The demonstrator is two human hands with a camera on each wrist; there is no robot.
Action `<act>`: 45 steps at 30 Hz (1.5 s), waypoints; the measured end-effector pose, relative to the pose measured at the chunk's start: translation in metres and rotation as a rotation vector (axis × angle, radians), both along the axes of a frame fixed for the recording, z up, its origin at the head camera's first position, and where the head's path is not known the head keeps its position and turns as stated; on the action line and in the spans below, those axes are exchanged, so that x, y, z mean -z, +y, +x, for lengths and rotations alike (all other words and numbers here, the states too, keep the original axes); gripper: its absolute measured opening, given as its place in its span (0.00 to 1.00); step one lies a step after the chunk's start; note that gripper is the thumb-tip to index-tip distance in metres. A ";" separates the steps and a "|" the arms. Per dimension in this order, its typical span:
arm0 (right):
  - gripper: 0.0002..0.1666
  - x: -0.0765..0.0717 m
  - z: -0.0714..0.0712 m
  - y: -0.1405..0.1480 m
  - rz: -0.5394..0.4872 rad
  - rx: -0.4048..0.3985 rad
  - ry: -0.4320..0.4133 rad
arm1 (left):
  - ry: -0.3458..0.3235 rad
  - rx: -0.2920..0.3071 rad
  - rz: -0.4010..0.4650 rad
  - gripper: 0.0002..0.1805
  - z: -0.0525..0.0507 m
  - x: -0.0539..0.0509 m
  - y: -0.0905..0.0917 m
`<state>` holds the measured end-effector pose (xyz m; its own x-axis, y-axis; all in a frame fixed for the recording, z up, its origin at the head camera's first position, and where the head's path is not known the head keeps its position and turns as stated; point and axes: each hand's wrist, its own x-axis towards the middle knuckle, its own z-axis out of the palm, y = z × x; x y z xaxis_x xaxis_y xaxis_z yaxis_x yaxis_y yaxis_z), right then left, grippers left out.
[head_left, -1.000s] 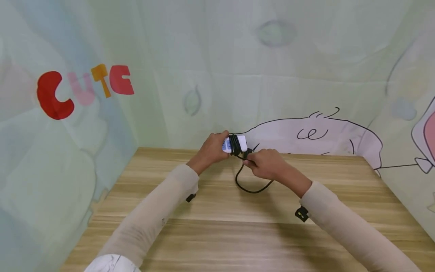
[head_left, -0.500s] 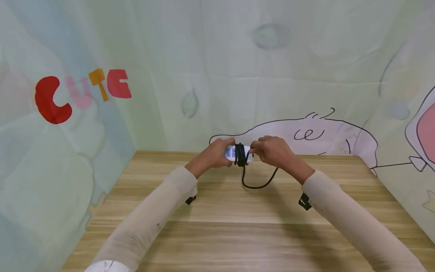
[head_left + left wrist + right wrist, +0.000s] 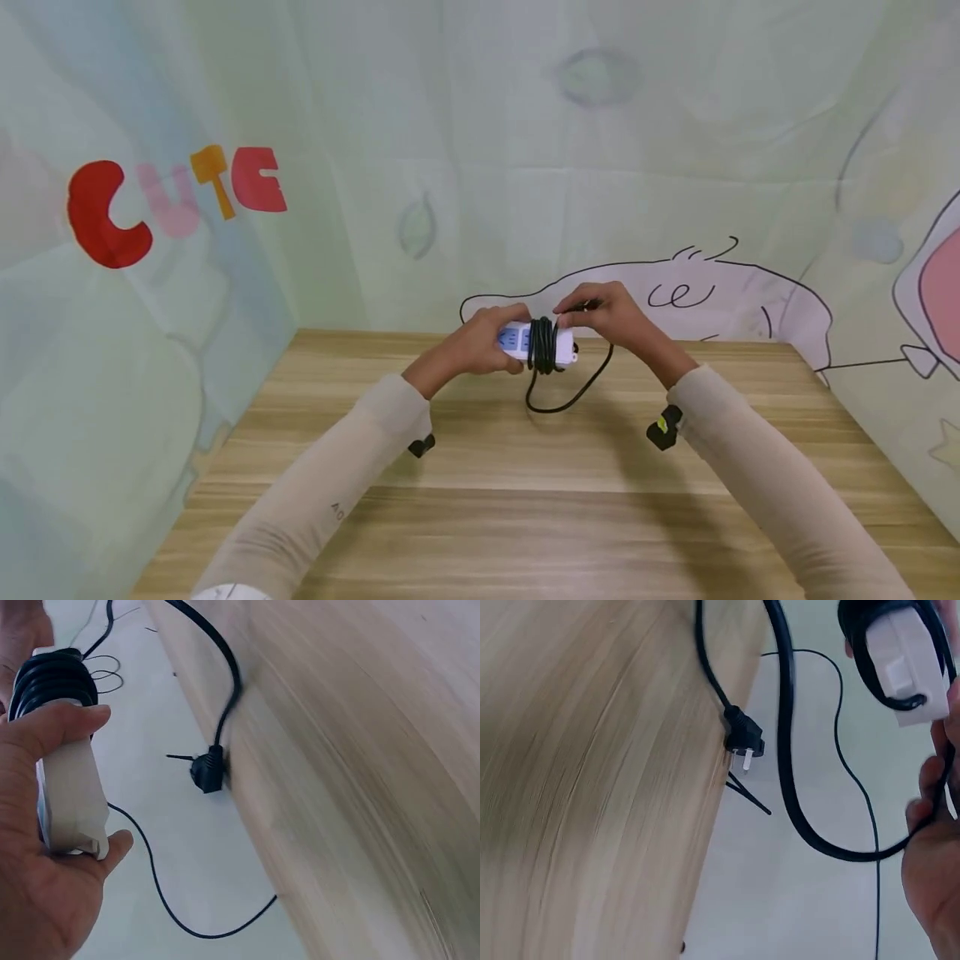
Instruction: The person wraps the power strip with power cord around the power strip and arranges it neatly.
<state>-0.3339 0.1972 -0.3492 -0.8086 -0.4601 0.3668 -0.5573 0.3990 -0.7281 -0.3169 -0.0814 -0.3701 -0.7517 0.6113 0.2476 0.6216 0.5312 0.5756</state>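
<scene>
My left hand (image 3: 486, 340) grips the left end of a white power strip (image 3: 564, 347) with blue socket faces. Black cord (image 3: 543, 343) is wound in several turns around the strip's middle. At its right end, my right hand (image 3: 606, 315) pinches the cord between thumb and fingers. A slack loop of the cord hangs below both hands. The left wrist view shows the left thumb lying across the strip's white casing (image 3: 71, 787). The cord's black plug (image 3: 744, 735) dangles free, its metal prongs showing in the right wrist view.
A wood-grain table (image 3: 480, 517) lies beneath the hands. Behind it hangs a pale printed backdrop (image 3: 495, 192) with cartoon lines and coloured letters. A black wrist mount (image 3: 663, 428) sits under the right sleeve, and another (image 3: 422, 445) under the left.
My right hand has risen from below the strip's right end to above it, bringing the cord up. The strip has shifted slightly right and down in my left hand.
</scene>
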 end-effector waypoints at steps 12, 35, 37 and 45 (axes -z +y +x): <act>0.13 0.027 -0.005 0.003 -0.245 0.093 -0.280 | -0.056 -0.069 0.072 0.32 0.004 -0.009 0.012; 0.14 0.064 0.025 -0.040 -0.501 0.170 -0.709 | -0.095 -0.298 0.241 0.33 -0.001 0.006 0.023; 0.12 0.063 0.028 -0.044 -0.550 0.134 -0.762 | -0.086 -0.328 0.241 0.32 -0.001 0.008 0.023; 0.18 0.061 0.037 -0.052 -0.608 0.049 -0.855 | -0.058 -0.456 0.208 0.31 -0.010 0.013 0.015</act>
<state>-0.2966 0.1457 -0.4104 -0.9201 -0.3493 -0.1773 0.2442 -0.1576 -0.9568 -0.3271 -0.0664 -0.3828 -0.9470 0.1600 0.2787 0.3167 0.6118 0.7248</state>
